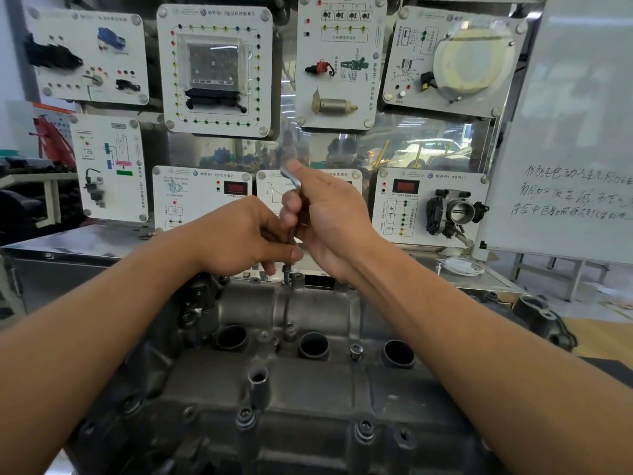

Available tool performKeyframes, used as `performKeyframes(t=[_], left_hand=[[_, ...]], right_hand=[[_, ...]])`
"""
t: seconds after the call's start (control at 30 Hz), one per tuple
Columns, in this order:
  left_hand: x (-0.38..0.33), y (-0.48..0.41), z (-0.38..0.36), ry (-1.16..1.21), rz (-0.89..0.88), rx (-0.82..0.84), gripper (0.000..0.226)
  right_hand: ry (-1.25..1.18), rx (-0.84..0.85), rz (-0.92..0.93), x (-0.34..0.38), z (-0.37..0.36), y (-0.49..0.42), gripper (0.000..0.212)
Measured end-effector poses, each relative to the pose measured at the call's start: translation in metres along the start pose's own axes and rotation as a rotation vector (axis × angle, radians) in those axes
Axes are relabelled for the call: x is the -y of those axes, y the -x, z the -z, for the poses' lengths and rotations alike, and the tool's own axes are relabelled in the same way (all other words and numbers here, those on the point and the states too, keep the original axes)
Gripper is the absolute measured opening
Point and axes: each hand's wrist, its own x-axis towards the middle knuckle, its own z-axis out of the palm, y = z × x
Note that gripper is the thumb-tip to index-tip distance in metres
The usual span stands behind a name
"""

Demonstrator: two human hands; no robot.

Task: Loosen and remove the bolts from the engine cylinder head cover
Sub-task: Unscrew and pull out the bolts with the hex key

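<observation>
The grey metal cover [308, 389] lies in the foreground and fills the lower half of the view, with both forearms reaching over it to its far edge. There a bolt [286, 270] stands part-way out of its hole, its head raised above the cover. An L-shaped hex key [291, 178] stands upright on that bolt, long leg down and short leg pointing up and to the left. The right hand [329, 214] grips the upper part of the key, its fingers [291, 207] curled round the shaft just under the bend. The left hand [239, 234] pinches the lower shaft between thumb and fingertips, close above the bolt head. Neither hand touches the cover. Three dark round wells [313, 344] sit in a row across the middle of the cover, and a seated bolt [356, 351] shows between the middle and right ones. Two more bolts [364, 431] are in place along the near edge. Behind the cover runs a steel bench [85, 241], and on it stands a wall of white training panels [215, 70] carrying wiring diagrams and car parts, one with a throttle body [455, 214]. A whiteboard [565, 132] with handwriting stands at the right.
</observation>
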Motion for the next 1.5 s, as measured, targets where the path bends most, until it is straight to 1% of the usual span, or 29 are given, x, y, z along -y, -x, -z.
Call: performKeyframes(t=[0.07, 0.13, 0.2, 0.33, 0.4, 0.6, 0.7, 0.8, 0.9, 1.0, 1.07, 1.17, 1.23, 1.37, 1.43, 1.5], left_hand=[[-0.001, 0.0, -0.001, 0.001, 0.015, 0.006, 0.016], [-0.001, -0.001, -0.001, 0.001, 0.021, 0.01, 0.014], [-0.001, -0.002, -0.001, 0.009, 0.026, 0.01, 0.01], [0.002, -0.002, 0.0, -0.023, 0.049, -0.01, 0.017], [0.002, -0.003, 0.001, -0.026, 0.049, -0.001, 0.02], [0.004, -0.004, 0.001, -0.051, 0.062, 0.012, 0.024], [0.002, -0.004, 0.001, -0.034, 0.07, 0.005, 0.023], [0.0, -0.003, -0.001, 0.019, 0.023, -0.022, 0.016], [0.001, -0.002, 0.0, 0.009, 0.028, -0.031, 0.014], [0.003, -0.003, 0.0, 0.07, 0.049, -0.015, 0.025], [0.002, -0.003, 0.0, 0.083, 0.057, -0.005, 0.028], [0.0, -0.003, 0.0, -0.018, 0.087, 0.02, 0.02], [-0.002, -0.003, -0.001, -0.058, 0.088, 0.023, 0.022], [-0.003, -0.003, -0.001, -0.055, 0.067, 0.031, 0.018], [-0.003, -0.003, -0.001, -0.084, 0.061, 0.074, 0.011], [-0.002, -0.004, -0.001, -0.179, 0.06, 0.143, 0.009]], right_hand=[[-0.009, -0.02, -0.014, 0.001, 0.001, 0.0, 0.017], [0.003, -0.036, 0.018, 0.001, 0.002, 0.002, 0.018], [0.052, -0.029, 0.091, 0.001, 0.002, 0.004, 0.02], [0.274, 0.039, 0.308, -0.005, -0.001, 0.008, 0.012], [0.316, 0.051, 0.352, -0.005, -0.003, 0.009, 0.011], [0.304, 0.062, 0.292, -0.004, 0.0, 0.006, 0.024], [0.322, 0.074, 0.298, -0.003, 0.001, 0.004, 0.022], [0.32, 0.091, 0.318, -0.002, 0.0, 0.005, 0.016], [0.289, 0.111, 0.288, 0.002, 0.0, 0.004, 0.019], [0.252, 0.145, 0.265, 0.005, 0.003, 0.004, 0.029], [0.214, 0.157, 0.269, 0.006, 0.005, 0.005, 0.027], [0.124, 0.097, 0.224, 0.004, 0.005, 0.003, 0.024], [0.044, 0.063, 0.161, 0.003, 0.002, 0.003, 0.019], [-0.05, 0.047, 0.089, 0.002, -0.002, 0.003, 0.026], [-0.071, 0.043, 0.068, 0.001, -0.002, 0.003, 0.027], [-0.081, 0.029, 0.062, 0.001, -0.001, 0.002, 0.028]])
